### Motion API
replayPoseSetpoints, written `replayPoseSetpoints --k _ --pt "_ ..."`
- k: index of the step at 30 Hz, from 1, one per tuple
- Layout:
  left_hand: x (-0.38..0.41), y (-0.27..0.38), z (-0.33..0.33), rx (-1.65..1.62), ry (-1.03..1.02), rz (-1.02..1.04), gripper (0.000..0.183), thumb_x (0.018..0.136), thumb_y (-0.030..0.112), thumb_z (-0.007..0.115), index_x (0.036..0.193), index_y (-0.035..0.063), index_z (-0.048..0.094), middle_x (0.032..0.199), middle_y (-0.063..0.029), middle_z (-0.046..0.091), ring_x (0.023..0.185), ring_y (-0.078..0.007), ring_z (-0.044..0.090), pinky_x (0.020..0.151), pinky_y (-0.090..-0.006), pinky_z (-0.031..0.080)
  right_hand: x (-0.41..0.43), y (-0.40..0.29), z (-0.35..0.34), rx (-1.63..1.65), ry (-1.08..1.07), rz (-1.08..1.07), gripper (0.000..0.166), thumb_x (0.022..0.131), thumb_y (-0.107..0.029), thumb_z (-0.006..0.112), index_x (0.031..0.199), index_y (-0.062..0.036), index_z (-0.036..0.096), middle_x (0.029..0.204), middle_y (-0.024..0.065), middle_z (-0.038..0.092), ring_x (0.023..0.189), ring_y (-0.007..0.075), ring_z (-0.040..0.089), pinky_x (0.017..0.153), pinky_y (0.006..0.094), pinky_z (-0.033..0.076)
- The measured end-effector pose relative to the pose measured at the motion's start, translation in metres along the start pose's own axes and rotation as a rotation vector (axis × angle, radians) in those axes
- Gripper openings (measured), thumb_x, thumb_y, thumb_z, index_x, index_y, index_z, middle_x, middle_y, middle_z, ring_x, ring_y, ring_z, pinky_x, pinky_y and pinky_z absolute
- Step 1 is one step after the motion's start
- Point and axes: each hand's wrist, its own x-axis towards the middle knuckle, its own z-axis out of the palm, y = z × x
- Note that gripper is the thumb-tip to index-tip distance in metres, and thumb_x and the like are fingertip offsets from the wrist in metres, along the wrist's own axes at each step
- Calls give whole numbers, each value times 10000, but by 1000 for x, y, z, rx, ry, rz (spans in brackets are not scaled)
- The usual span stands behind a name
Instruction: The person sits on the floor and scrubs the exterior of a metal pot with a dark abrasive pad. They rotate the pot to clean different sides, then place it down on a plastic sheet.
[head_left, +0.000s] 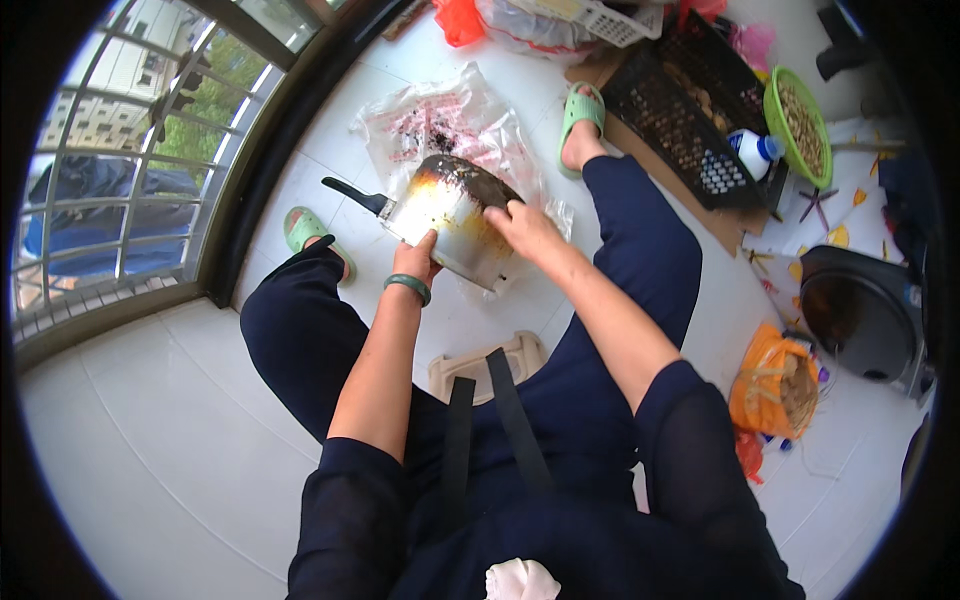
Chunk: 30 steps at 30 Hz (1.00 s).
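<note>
A metal cooking pot (450, 221) with a long black handle (352, 195) is held tilted on its side above the floor. Brown and black burn marks cover its base and the wall near it. My left hand (417, 259) grips the pot at its rim, thumb on the outer wall, close to the handle. At the scorched base edge, my right hand (529, 231) touches the pot with curled fingers; whether a small thing is in them is hidden. Beneath the pot lies a crumpled clear plastic bag (480, 112) with red print, strewn with dark crumbs (442, 139).
A low beige plastic stool (442, 367) shows between my legs. At right stand a black plastic crate (660, 127), a green basket (775, 97) of peanut-like pieces, an orange bag (750, 375) and a black appliance (862, 307). A barred window (127, 157) is at left.
</note>
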Motion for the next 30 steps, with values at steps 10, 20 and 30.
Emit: replayPoseSetpoints --k 10,20,30 --pt "-1 -1 6 24 63 14 338 876 155 578 1171 32 469 1057 -105 603 885 -243 624 736 -400 536 -22 -13 24 -455 -8 -338 272 906 -305 481 891 -36 510 786 167 619 740 346 635 654 434 511" --pt "16 -15 -3 26 98 23 353 869 156 583 1178 44 453 1071 -112 595 903 -254 620 751 -413 532 7 -18 23 -745 -78 -248 230 914 -277 437 937 -54 487 719 175 648 672 337 657 615 451 526" --pt "6 -12 0 122 125 48 376 845 193 621 1118 4 445 1007 -130 600 828 -234 627 662 -369 541 -2 0 6 -701 63 -296 219 920 -259 444 845 -55 471 647 199 609 610 373 616 554 470 494"
